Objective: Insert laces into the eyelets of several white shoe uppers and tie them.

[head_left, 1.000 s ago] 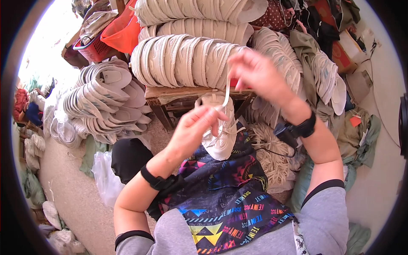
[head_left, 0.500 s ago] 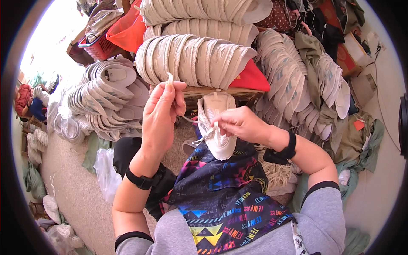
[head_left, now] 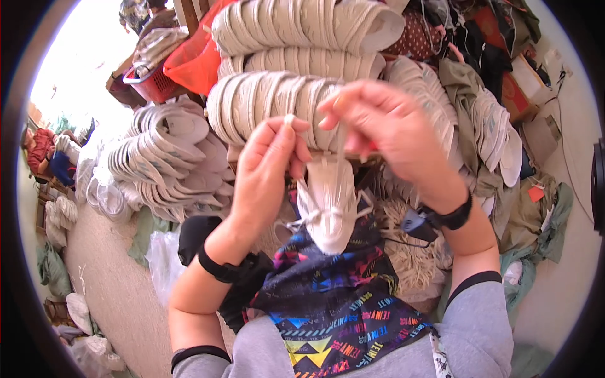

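Observation:
A cream-white shoe upper (head_left: 328, 230) with a shoelace (head_left: 340, 151) threaded across it sits in front of me, toe end toward my lap. My left hand (head_left: 268, 167) is closed in a pinch, with a white lace tip showing above the thumb. Higher up and to the right, my right hand (head_left: 391, 129) is blurred by motion; its fingers are pinched on the lace, which runs up from the upper. Loose lace loops stick out at both sides of the upper. My hands partly cover its far end.
Nested stacks of cream shoe uppers (head_left: 302, 28) lie just beyond my hands, with more piles (head_left: 161, 148) at left and right. A bundle of laces (head_left: 413, 258) hangs right of my patterned apron (head_left: 334, 302). A red basket (head_left: 154, 85) stands far left.
My right hand has risen from the upper, drawing the lace up. My left hand has shifted right and slightly down, still pinching a lace end.

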Action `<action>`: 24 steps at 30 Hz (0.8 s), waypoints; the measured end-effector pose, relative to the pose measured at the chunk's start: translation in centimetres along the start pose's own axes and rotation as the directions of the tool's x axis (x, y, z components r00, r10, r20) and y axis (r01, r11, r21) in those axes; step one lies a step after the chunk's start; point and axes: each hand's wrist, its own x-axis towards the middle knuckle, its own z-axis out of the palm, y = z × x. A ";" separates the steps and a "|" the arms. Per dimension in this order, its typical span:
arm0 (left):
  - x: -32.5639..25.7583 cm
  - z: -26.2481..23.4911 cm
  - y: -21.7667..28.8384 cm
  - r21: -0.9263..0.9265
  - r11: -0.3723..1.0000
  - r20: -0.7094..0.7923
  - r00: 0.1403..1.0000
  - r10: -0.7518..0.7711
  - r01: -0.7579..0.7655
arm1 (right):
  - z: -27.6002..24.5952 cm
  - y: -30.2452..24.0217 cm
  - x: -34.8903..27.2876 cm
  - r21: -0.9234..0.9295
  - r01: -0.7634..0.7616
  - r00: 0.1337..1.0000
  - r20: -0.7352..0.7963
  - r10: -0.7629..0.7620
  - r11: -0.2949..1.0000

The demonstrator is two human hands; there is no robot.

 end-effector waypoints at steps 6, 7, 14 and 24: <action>0.9 0.3 -1.0 0.132 0.991 -0.058 0.998 0.039 -0.031 | 0.5 4.8 0.8 0.103 -0.226 0.974 0.058 0.221 0.969; 0.8 0.2 -1.0 0.209 0.975 -0.041 0.995 0.091 -0.081 | 0.8 4.7 0.7 0.151 -0.222 0.974 0.069 0.214 0.963; 0.1 -0.2 -2.5 0.347 0.936 -0.111 0.989 0.098 -0.054 | 1.1 5.4 1.1 0.317 -0.316 0.943 0.212 0.258 0.894; -1.0 -0.9 -3.6 0.440 0.896 -0.129 0.992 -0.008 0.065 | 0.6 5.2 1.1 0.398 -0.389 0.918 0.245 0.313 0.831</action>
